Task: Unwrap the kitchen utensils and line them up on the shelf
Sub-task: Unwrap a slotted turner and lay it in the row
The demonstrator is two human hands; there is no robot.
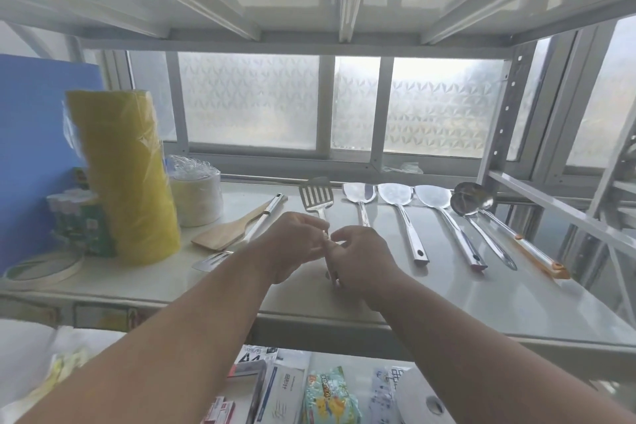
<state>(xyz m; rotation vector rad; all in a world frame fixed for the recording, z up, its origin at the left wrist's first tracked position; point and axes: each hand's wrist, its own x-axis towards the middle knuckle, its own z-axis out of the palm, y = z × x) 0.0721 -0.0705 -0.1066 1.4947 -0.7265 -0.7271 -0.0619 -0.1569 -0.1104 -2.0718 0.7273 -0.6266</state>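
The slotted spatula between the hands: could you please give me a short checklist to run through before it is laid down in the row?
1. Both hands on the slotted spatula: ok; left hand and right hand pinch at its handle.
2. Wrap fully off the handle: cannot tell; the fingers hide it.
3. Free slot in the row: ok; bare shelf lies left of the first solid turner.
4. Row already lined up: ok; three solid turners and two ladles lie heads toward the window.
5. Left side sorted: not ok; the wooden spatula and another metal utensil lie crossed at an angle.
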